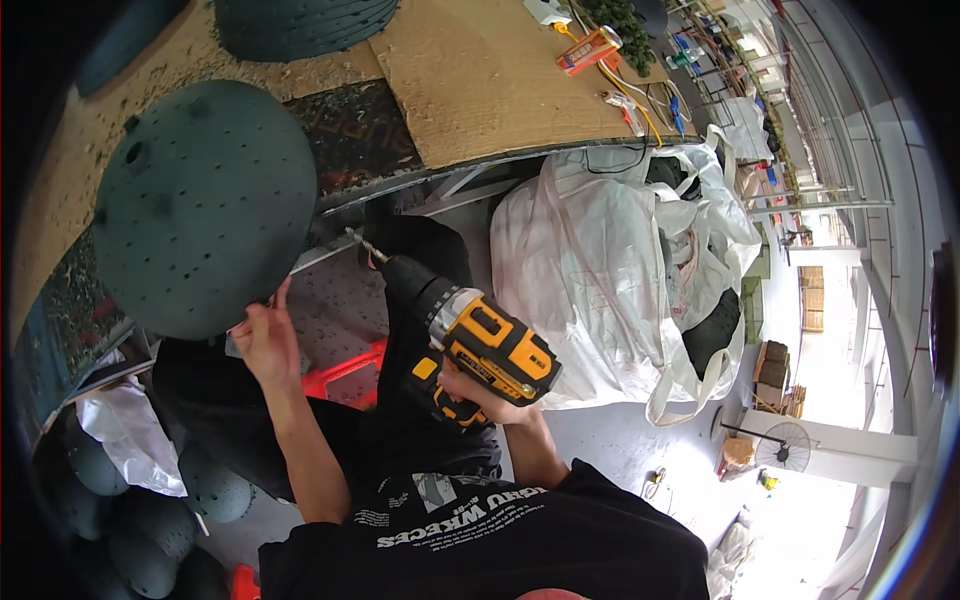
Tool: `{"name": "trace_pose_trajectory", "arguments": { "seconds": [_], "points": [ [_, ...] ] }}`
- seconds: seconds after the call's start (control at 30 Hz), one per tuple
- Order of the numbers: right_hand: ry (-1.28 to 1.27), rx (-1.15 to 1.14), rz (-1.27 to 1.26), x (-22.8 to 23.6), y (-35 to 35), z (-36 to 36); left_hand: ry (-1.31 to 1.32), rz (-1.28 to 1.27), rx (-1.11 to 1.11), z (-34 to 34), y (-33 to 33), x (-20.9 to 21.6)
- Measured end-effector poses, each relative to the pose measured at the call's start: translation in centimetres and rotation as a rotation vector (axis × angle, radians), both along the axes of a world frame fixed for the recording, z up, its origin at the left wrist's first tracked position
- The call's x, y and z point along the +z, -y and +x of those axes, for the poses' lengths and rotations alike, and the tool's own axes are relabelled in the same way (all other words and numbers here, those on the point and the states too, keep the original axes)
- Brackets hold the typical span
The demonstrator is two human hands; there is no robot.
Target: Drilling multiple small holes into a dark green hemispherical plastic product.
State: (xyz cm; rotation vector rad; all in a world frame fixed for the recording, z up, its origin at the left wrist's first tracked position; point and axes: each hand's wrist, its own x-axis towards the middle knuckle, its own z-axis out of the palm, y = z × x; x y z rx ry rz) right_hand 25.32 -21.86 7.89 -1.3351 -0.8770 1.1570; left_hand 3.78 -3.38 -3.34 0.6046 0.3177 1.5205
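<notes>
A dark green plastic dome [215,215] dotted with small holes and nubs rests on the workbench at the left. At its lower right rim, my left hand [268,335] is closed on the edge, fingers pinched against it. My right hand [475,395] grips a yellow and black cordless drill [490,345] by its handle. The drill's bit [364,243] points up and left, toward the dome but apart from it. Part of the right hand's fingers is hidden behind the drill.
Cardboard [470,90] covers the bench, with stacked domes [300,25] at the back. An orange box [590,50] and cables lie at its right. A big white sack [580,280] stands right of the drill. More domes [150,545] lie lower left, and a red stool [345,375] is below me.
</notes>
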Motion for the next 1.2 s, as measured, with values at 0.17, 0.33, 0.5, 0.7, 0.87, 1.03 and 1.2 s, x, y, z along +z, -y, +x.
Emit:
{"name": "trace_pose_trajectory", "arguments": {
  "seconds": [0.17,0.33,0.5,0.7,0.87,1.03,1.2],
  "points": [
    [-0.008,0.057,0.018,-0.8,0.9,0.7,-0.032,0.150,0.109,-4.2,-1.6,1.7],
    [0.024,0.044,0.069,-0.8,0.9,1.2,-0.020,0.244,-0.022,-7.8,-2.7,2.7],
    [0.063,0.054,0.087,-0.8,1.0,1.5,-0.084,0.214,0.067,-10.0,-3.5,3.2],
    [0.037,0.052,0.136,-1.5,1.0,1.1,-0.082,0.179,0.000,-11.2,-3.6,2.6],
    [0.096,0.045,0.056,-1.3,1.2,1.1,-0.072,0.103,-0.192,-11.4,-3.6,0.6],
    [0.155,0.069,0.145,-1.1,1.4,1.3,-0.150,0.029,-0.091,-12.9,-3.3,-1.3],
    [0.124,0.040,0.094,-1.5,1.4,1.3,-0.127,-0.078,-0.075,-12.9,-2.6,-2.1]
  ]
}}
